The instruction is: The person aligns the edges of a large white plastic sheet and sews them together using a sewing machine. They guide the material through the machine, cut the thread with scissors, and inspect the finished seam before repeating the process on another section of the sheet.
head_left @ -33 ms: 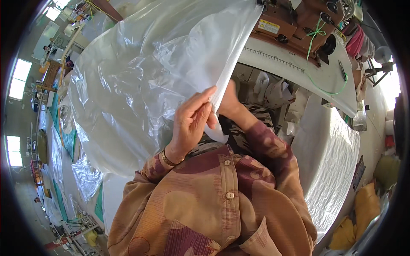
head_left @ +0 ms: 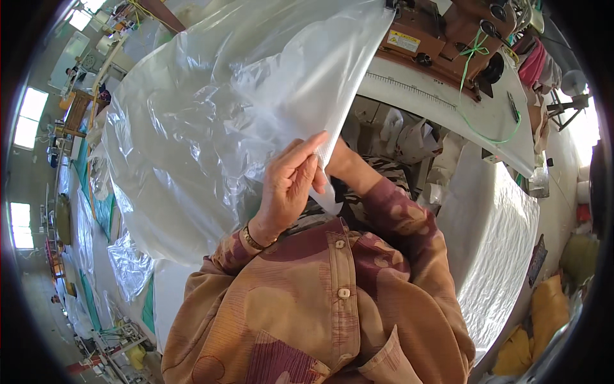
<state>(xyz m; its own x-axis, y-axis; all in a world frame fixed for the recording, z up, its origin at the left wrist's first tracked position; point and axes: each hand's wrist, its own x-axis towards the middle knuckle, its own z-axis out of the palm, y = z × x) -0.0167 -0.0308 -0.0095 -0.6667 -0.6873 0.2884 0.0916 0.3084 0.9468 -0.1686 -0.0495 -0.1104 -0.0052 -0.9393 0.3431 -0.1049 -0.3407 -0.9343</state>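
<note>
A large, translucent plastic sheet [head_left: 185, 128] spreads across the left and middle, and its folded edge runs up to the brown sewing machine [head_left: 441, 45]. Near the lower end of that edge, my left hand [head_left: 288, 182] pinches the sheet between thumb and fingers; a bracelet circles the wrist. My right hand [head_left: 340, 161] is behind the same edge, close to the left one. The sheet hides its fingers, so their grip does not show. A loose corner of plastic hangs below my left hand, over my lap.
The white machine table [head_left: 409, 80] carries a printed ruler, a green string [head_left: 462, 83] and small thread snips [head_left: 513, 107]. Under it are crumpled scraps. To my right a white quilted-looking sheet [head_left: 489, 249] hangs down. Yellow cloth [head_left: 549, 307] lies at the far right.
My right hand has shifted slightly down and towards me behind the sheet's edge. My left hand and the sheet have barely moved.
</note>
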